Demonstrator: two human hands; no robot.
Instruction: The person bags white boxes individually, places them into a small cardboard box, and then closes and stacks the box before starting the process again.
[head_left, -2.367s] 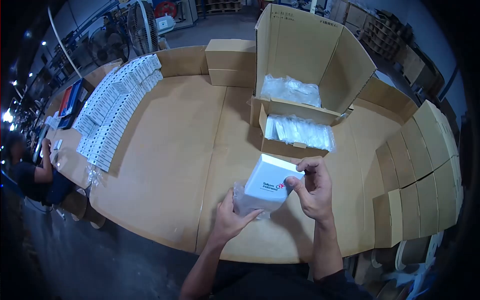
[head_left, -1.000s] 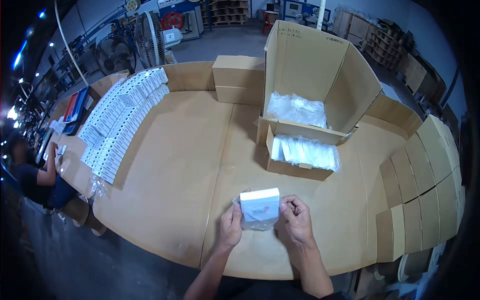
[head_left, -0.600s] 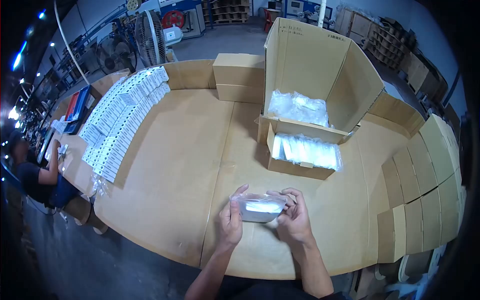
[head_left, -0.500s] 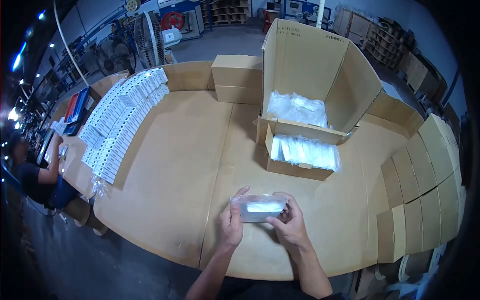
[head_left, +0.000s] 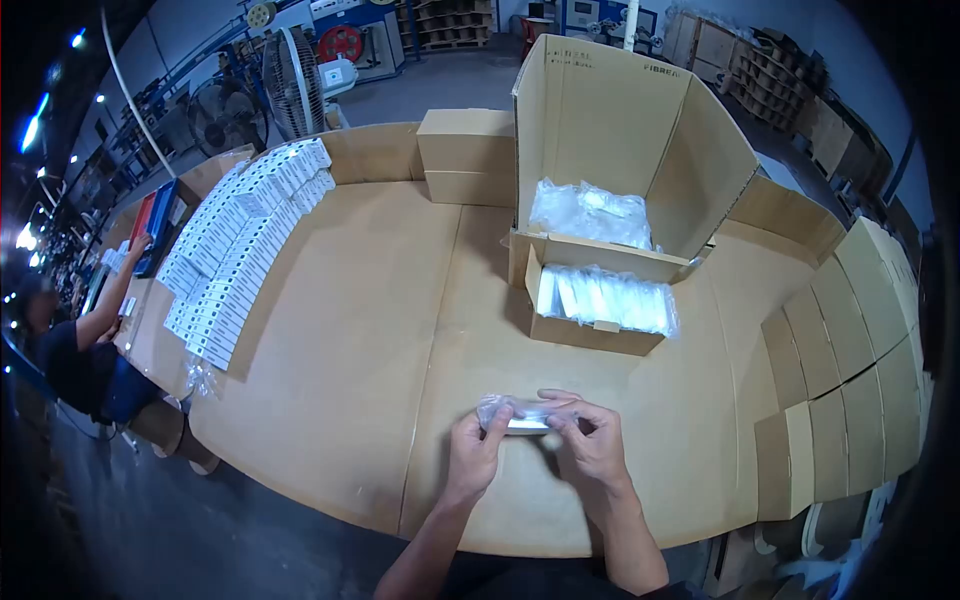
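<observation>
Clock places read from the wrapped box. 9 o'clock: 1 seated person (head_left: 85, 345), 1 arm reaching to a red-and-blue case (head_left: 155, 228). 10 o'clock: rows of small white boxes (head_left: 235, 245) on the cardboard-covered table (head_left: 340, 330). Left hand (head_left: 473, 462): thumb pressed on the wrapped box (head_left: 528, 426), other fingers mostly hidden, spread unclear. Wrapped box: held above the table, at centre. Right hand (head_left: 598, 452): thumb and forefinger pinching its clear film. 1 o'clock: 2 open cartons (head_left: 597, 335) holding plastic-wrapped contents. 3 o'clock: stacked cartons (head_left: 855, 375).
</observation>
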